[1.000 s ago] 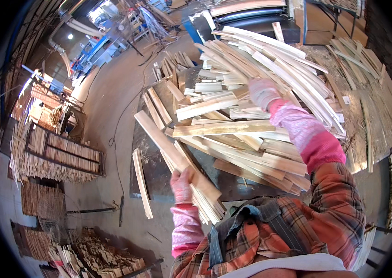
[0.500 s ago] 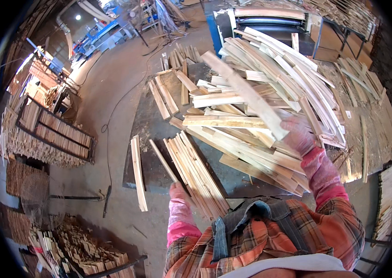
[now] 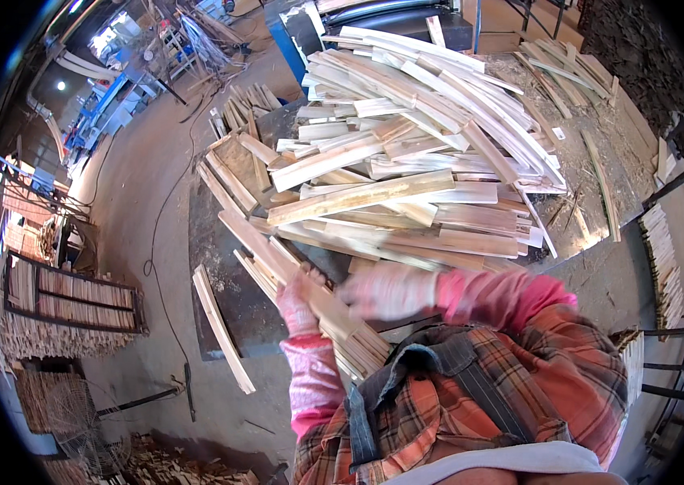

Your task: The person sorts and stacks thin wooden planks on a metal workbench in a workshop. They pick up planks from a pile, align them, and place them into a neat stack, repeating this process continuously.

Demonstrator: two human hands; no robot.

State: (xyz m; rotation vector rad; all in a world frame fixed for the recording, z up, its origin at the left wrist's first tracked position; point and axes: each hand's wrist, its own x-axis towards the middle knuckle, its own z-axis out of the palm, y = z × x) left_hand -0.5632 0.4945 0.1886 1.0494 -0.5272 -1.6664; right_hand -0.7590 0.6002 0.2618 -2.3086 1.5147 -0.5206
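Note:
My left hand (image 3: 300,301) is closed around the edge of a wide wooden slat (image 3: 259,246). That slat lies slantwise over a neat bundle of narrower slats (image 3: 368,354) in front of me. Close by on the right, my right hand (image 3: 390,293) is smeared by motion, its fingers near the slat's edge; whether it touches the wood cannot be made out. Beyond both hands spreads a large loose heap of pale slats (image 3: 362,199). A single slat (image 3: 220,327) lies apart at the left, jutting over the table's near edge.
The dark tabletop (image 3: 208,242) carries the wood. At its far side stands a machine with a black roller (image 3: 394,14). Racked slats (image 3: 75,299) and a wire fan guard (image 3: 79,416) are on the left. A cable (image 3: 166,218) crosses the floor.
My right hand has swung down and left from the heap, where it held a long slat. A wide slat now lies across the bundle under my left hand. The view has shifted.

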